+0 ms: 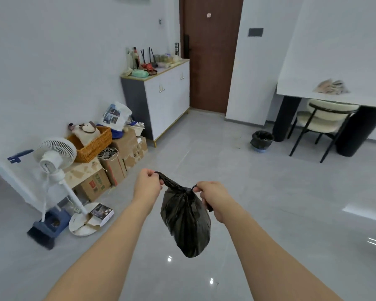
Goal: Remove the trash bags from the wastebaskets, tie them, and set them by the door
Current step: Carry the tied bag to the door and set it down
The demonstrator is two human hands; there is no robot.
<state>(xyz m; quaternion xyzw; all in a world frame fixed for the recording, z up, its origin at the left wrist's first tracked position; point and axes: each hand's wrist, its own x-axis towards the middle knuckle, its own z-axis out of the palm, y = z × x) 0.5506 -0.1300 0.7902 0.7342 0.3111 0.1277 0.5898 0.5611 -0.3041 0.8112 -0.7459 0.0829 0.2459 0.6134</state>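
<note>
A full black trash bag (186, 222) hangs in the air above the grey floor, its neck drawn tight. My left hand (147, 185) grips one twisted end of the bag's top, pulled up and to the left. My right hand (214, 196) grips the other end, which trails down past my palm. A small wastebasket (261, 141) lined with a black bag stands on the floor far right, beside the table leg. The brown door (211, 53) is shut at the far end of the room.
A white cabinet (165, 98) stands left of the door. Cardboard boxes (109, 168), a wicker basket, a standing fan (57, 157) and a dustpan crowd the left wall. A white table (334, 92) with a chair (321, 122) stands at the right.
</note>
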